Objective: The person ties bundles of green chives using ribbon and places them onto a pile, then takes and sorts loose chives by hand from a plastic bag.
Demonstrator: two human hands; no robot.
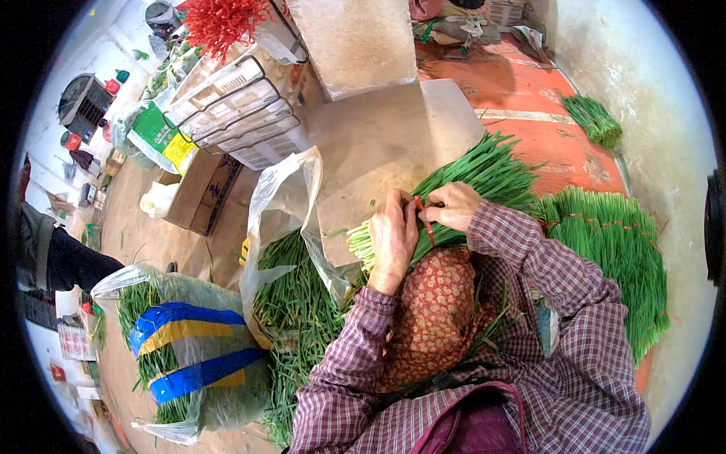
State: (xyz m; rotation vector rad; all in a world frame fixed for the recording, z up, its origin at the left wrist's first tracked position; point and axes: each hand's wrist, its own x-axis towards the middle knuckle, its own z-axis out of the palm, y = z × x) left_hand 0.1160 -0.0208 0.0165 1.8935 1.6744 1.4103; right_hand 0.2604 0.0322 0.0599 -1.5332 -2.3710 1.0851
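Note:
A bundle of green garlic chives (pixel 478 168) lies across my lap, pale cut stems to the left and leaves toward the upper right. Around its middle runs a thin red tie (pixel 428 225). My left hand (pixel 391 236) rests on the stem side, its fingers curled at the tie. From the leaf side, my right hand (pixel 452 206) pinches the tie with bent fingers. The fingertips of both hands almost meet at the top of the bundle, and the tie's ends are partly hidden there. Beneath lies a red flower-patterned cloth (pixel 431 310) over my lap.
Tied chive bundles (pixel 605 250) stand at the right by the wall; another bundle (pixel 592 121) lies farther back. A board (pixel 378 132) is in front. Left are loose chives (pixel 295 303), a full plastic bag (pixel 200 340), a cardboard box (pixel 200 193) and red ties (pixel 223 23). Someone's leg (pixel 79 257) shows far left.

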